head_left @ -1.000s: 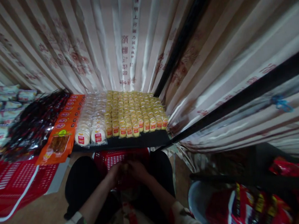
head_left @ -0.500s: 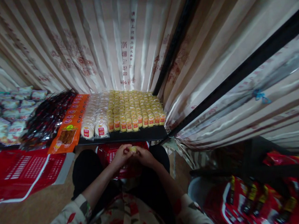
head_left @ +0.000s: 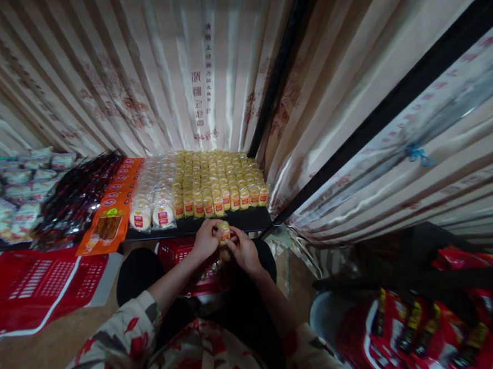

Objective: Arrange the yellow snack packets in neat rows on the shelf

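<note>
Between my two hands is a small yellow wrapped snack cake [head_left: 224, 232] with a red and white label. My left hand [head_left: 207, 240] pinches it from the left, and my right hand [head_left: 242, 249] has its fingers closed on the right side. Just beyond them, rows of the same yellow packaged cakes [head_left: 218, 180] stand on a black shelf [head_left: 194, 226]. Below my hands, between my knees, a red basket [head_left: 171, 255] holds more clear-wrapped pieces, partly hidden by my forearms.
Left of the cakes stand white round packaged snacks [head_left: 163, 209], an orange packet [head_left: 107, 223], dark packets [head_left: 74, 203] and white packets [head_left: 17, 190]. A red printed bag [head_left: 31, 287] lies lower left. Red packets [head_left: 431, 329] fill the lower right. Black poles [head_left: 353, 150] cross before pleated curtains [head_left: 160, 73].
Both hands have risen and moved forward toward the shelf edge with the yellow cake, whose labelled face now shows. The camera view has shifted slightly.
</note>
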The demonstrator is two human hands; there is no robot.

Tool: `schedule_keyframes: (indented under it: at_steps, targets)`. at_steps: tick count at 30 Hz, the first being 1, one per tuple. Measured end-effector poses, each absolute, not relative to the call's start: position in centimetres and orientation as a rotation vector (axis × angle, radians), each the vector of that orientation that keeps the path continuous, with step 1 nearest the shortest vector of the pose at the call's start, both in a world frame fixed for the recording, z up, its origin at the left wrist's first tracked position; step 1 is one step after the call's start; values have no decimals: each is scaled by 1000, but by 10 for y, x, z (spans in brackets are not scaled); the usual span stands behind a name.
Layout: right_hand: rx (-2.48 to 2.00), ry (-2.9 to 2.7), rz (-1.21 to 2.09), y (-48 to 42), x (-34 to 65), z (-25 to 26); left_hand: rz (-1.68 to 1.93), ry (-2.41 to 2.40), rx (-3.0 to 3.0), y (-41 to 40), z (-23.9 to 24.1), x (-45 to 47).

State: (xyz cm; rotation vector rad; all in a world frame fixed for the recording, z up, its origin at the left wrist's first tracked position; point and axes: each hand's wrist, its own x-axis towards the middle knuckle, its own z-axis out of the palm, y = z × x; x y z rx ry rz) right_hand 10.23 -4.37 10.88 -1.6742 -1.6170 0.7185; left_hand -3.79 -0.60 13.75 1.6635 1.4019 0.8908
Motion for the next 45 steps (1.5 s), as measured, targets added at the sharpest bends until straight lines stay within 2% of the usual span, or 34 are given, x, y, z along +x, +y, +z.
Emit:
schedule_keyframes:
  at_steps: [8, 20, 29, 36, 45]
  targets:
    - [-1670, -1380, 565, -17, 110, 112, 901, 1403, 1838, 23, 154, -7]
    - [-1818, -1383, 295, 8, 101, 98, 993, 1366, 1890, 53, 133, 16]
    - [-1803, -1251, 310, 17, 94, 96, 1069, 1430, 1846, 41, 130, 2]
    - [-1820, -1260, 318, 21, 93, 96, 900, 1476, 1959, 41, 124, -12]
    - [-1826, -1320, 279, 27, 87, 101, 852, 1469, 2012, 42, 121, -19]
